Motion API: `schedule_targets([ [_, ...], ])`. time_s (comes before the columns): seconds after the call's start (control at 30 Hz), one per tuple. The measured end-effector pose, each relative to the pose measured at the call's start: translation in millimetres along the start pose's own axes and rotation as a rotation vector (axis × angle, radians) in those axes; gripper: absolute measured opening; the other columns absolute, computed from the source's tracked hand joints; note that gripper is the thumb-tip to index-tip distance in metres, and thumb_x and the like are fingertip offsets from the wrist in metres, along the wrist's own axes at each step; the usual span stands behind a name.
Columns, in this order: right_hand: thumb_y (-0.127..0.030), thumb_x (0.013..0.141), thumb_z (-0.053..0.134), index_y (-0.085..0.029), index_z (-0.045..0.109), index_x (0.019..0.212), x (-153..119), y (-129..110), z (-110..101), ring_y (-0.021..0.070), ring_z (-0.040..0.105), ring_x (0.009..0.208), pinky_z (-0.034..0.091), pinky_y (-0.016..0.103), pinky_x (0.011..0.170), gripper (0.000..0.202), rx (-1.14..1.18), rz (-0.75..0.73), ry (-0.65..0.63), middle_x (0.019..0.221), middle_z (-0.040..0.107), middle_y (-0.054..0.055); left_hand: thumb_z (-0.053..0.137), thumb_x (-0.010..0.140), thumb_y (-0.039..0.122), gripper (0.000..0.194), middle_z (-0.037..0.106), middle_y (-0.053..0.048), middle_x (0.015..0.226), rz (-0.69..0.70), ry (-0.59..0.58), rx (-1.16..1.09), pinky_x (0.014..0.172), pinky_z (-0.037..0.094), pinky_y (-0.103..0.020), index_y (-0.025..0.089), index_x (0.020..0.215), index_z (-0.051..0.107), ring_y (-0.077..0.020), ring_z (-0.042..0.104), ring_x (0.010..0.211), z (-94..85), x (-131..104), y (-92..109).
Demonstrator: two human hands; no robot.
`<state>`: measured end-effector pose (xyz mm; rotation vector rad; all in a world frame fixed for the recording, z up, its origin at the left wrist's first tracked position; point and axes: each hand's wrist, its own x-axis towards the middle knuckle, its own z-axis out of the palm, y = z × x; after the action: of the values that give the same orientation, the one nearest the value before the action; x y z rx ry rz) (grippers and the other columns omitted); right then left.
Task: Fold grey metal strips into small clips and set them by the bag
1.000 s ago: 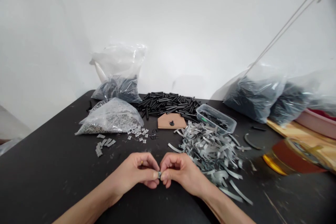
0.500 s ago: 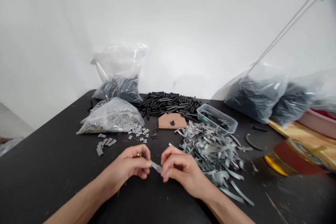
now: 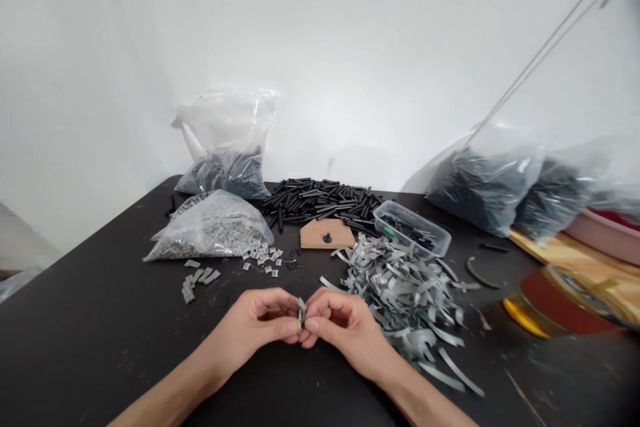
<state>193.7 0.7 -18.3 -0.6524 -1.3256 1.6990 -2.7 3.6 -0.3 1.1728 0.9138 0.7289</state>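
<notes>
Between my two hands is a short grey strip (image 3: 301, 307), bent upward and pinched from both sides. My left hand (image 3: 267, 320) grips it with thumb and fingers closed. From the other side, my right hand (image 3: 337, 320) pinches it, fingertips against those of the left. Most of the strip is hidden by the fingers. Just right of my right hand lies a heap of curled grey strips (image 3: 400, 280). Beyond my left hand are small grey buckles (image 3: 263, 255) and a few folded grey strap pieces (image 3: 200, 277).
A clear bag of buckles (image 3: 215, 223) lies at the left. Behind are a pile of black tubes (image 3: 320, 197), a brown block (image 3: 327, 235) with a black peg and a plastic tub (image 3: 435, 240) of black parts. An amber glass mug (image 3: 555, 300) stands at the right.
My hands have come together, the right moving left and the left moving slightly right. The strip, stretched between them before, is now folded upward at the fingertips.
</notes>
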Motion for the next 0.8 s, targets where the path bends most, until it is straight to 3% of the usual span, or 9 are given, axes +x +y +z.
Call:
schedule_targets([
  [0.23,-0.028,0.073,0.082,-0.009,0.068,0.072,4,6,-5,0.0112,0.058,0.064,0.047,0.021,0.062,0.024,-0.108,-0.017,0.098,0.076,0.060,0.004,0.073,0.077,0.034,0.023,0.068,-0.005,0.093,0.075,0.056,0.196,0.082,0.044,-0.023,0.014,0.086,0.067,-0.0164,0.060,0.090,3.8,0,3],
  [0.37,-0.026,0.066,0.087,-0.012,0.068,0.080,4,6,-7,0.0103,0.056,0.060,0.045,0.020,0.058,0.027,-0.042,0.038,0.134,0.068,0.060,0.001,0.068,0.081,0.036,0.025,0.069,-0.005,0.083,0.026,0.008,0.211,0.077,0.045,-0.024,0.012,0.089,0.065,-0.0143,0.060,0.080,5.0,-1,3],
  [0.57,-0.025,0.073,0.082,-0.013,0.075,0.080,3,1,-1,0.0130,0.062,0.062,0.052,0.023,0.059,0.016,-0.079,-0.040,0.078,0.079,0.062,0.005,0.067,0.082,0.031,0.024,0.069,-0.008,0.089,-0.063,-0.035,0.004,0.078,0.049,-0.029,0.011,0.093,0.059,-0.0163,0.064,0.081,4.7,-2,-3],
  [0.67,-0.025,0.076,0.080,-0.013,0.075,0.081,2,2,-1,0.0135,0.063,0.063,0.052,0.023,0.060,0.014,-0.093,-0.042,0.060,0.081,0.063,0.006,0.069,0.078,0.024,0.022,0.068,-0.005,0.081,-0.041,0.016,0.050,0.073,0.048,-0.025,0.010,0.093,0.061,-0.0129,0.062,0.074,2.4,1,-6],
  [0.8,-0.028,0.075,0.080,-0.010,0.071,0.086,3,6,-3,0.0140,0.064,0.060,0.052,0.023,0.060,0.023,-0.030,0.061,0.070,0.071,0.066,0.007,0.071,0.073,0.018,0.020,0.068,-0.004,0.079,0.009,0.071,0.125,0.069,0.046,-0.023,0.011,0.090,0.062,-0.0123,0.060,0.073,0.6,4,-8],
])
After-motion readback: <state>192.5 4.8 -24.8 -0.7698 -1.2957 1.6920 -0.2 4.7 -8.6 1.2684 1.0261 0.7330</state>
